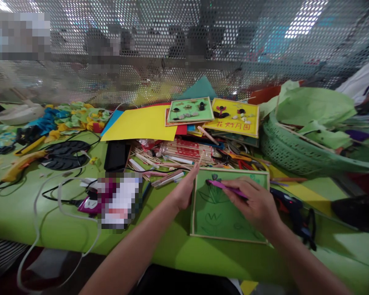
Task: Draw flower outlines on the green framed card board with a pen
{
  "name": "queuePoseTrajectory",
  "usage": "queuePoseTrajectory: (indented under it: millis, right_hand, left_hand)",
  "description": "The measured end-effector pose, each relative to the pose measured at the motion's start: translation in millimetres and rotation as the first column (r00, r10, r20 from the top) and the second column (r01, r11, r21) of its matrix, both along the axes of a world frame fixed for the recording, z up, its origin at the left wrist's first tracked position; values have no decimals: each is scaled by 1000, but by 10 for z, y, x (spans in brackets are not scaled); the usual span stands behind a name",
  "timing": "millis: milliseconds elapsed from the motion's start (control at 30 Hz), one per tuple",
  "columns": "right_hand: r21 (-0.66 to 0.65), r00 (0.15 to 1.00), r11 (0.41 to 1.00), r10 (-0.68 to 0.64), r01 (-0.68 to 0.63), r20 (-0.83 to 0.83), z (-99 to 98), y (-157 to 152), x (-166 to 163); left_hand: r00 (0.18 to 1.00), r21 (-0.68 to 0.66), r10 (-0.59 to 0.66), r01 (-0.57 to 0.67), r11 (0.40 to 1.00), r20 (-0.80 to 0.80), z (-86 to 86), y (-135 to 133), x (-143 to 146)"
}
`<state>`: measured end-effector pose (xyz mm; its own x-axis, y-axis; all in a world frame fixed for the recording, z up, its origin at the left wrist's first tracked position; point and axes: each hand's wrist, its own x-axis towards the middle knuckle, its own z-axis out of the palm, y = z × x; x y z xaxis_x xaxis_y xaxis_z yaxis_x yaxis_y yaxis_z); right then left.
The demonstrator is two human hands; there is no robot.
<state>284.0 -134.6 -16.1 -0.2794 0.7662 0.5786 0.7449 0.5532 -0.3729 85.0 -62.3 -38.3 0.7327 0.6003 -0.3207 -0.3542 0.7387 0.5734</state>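
My right hand (253,198) is closed around a slim purple pen (230,188), pointed left. Its tip meets a small dark patch on a green board (215,223) edged with thin wooden strips. Dark line drawings of flowers and leaves cover the board, and a small dark piece (214,177) lies near its top. My left hand (186,190) is seen edge-on along the board's left strip, fingers stretched away from me. A thin stick shows by those fingertips, but I cannot tell whether they touch it.
Behind the board lie loose sticks and markers (169,179). Two decorated boards, one green (190,110) and one yellow (236,116), rest near yellow sheets (141,123). A green basket (292,147) and glue gun (290,205) stand right; a phone (123,200) and cables lie left.
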Motion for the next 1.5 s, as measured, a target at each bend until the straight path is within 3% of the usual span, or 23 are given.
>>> queuePoseTrajectory:
  millis: [433,733,1267,1500]
  right_hand:
    - [-5,1000,1000,-10,10,-19,14,1,4]
    - [-17,999,1000,5,-6,-48,53,-8,-26]
    - [-25,999,1000,-2,1,-33,50,8,-23]
    - [-43,992,999,0,-6,-122,56,-27,30]
  left_hand:
    - [999,23,32,-32,999,-1,-58,8,-10]
    - [998,21,-27,25,999,54,-91,41,-39]
    - [995,13,-31,29,999,96,21,17,-14]
    - [992,-56,109,-112,992,-60,-14,43,-37]
